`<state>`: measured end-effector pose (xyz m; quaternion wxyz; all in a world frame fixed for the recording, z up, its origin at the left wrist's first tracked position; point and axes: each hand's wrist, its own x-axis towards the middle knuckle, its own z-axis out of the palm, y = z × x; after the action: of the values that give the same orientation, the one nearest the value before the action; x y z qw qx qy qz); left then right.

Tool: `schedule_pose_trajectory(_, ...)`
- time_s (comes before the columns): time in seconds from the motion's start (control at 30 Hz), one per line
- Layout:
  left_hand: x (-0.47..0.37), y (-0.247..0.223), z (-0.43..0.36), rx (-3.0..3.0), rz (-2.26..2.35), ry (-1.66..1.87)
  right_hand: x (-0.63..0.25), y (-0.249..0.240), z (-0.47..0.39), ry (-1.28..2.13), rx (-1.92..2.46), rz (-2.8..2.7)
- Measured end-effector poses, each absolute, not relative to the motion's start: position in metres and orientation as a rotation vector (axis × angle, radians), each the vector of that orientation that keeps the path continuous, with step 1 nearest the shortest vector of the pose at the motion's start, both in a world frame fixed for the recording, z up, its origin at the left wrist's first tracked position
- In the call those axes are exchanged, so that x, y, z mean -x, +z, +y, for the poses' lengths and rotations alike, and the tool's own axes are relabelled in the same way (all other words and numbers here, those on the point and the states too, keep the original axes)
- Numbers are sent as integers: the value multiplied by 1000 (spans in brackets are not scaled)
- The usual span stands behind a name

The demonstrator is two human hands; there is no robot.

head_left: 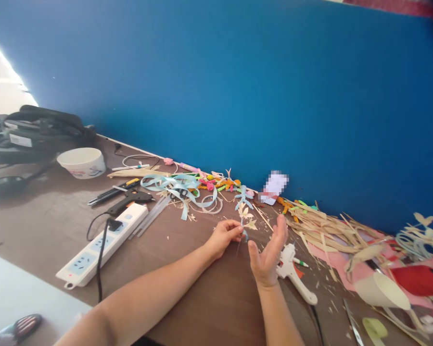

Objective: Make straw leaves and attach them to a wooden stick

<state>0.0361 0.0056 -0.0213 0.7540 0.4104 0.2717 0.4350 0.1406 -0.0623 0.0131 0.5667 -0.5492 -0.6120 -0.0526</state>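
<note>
My left hand (223, 236) pinches the stem of a small cream craft flower (245, 212) between thumb and fingertips. Its petals look like dried husk, and a bit of light blue ribbon or wrapping (245, 235) shows on the stem. To the right, my right hand (269, 257) is raised with its palm turned toward the flower and fingers extended, holding nothing. Right beside that hand lies a white hot glue gun (296, 281), partly covered by it. A light blue fuzzy pipe-cleaner figure (243, 198) is just behind the flower.
A power strip (104, 245), black glue gun (130, 201), utility knife (110, 191) and blue ribbon (184, 185) lie left. Dried husk strips (328, 228), a white cup (382, 290) and scissors (353, 322) are right. A bowl (82, 163) and blue partition (238, 86) stand behind.
</note>
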Motion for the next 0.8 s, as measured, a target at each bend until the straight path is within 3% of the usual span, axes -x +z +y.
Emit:
schedule_pose_trajectory(0.13,-35,-22,8,-844,550,927,-139,9,-61,-122,1247,-1460)
schedule_pose_trajectory(0.4,-31,-18,11,-802,451,890,-145,-19,-40,817,1264,-1040)
schedule_pose_trajectory(0.8,-31,-19,9,-978,493,908,-148,-10,-41,1117,1216,-834)
